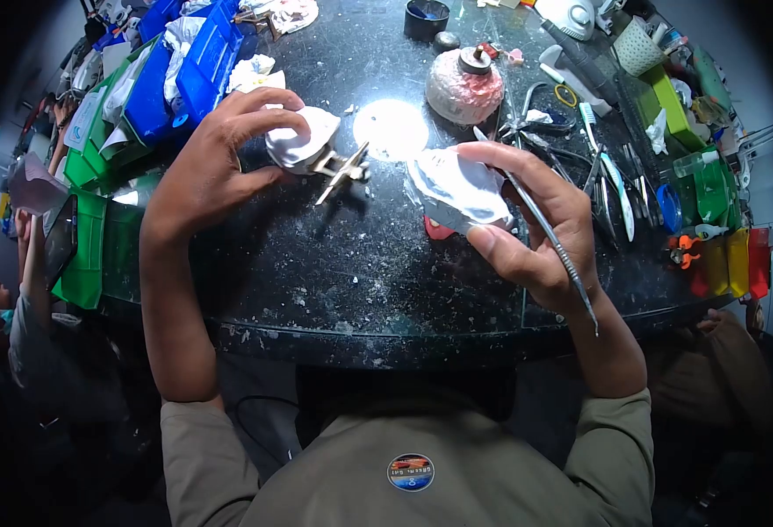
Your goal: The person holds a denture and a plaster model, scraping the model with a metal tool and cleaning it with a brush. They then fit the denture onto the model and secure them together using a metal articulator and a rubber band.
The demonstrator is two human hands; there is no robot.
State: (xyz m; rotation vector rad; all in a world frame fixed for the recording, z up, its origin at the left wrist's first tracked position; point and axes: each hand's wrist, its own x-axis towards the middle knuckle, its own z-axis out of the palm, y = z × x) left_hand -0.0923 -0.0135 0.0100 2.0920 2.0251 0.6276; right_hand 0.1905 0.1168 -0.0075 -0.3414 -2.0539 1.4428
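My left hand (228, 154) curves its fingers around a white plaster piece (302, 140) fixed to a brass-coloured metal hinge frame (348, 170). In my right hand (540, 220) is a second white plaster piece (461, 186), gripped between thumb and fingers. A thin metal carving tool (548, 230) also lies across that hand, its curved end pointing down toward the wrist. Strong light washes out the surfaces of both white pieces. Beneath the right piece, part of a red object (438, 228) shows on the black tabletop (316, 290).
Behind my right hand stands a pink-stained round container (463, 86), near a black cup (426, 18). Pliers, a toothbrush (615, 180) and other tools lie to the right. Blue bins (197, 66) and green bins (83, 250) line the left. Other people sit at both sides.
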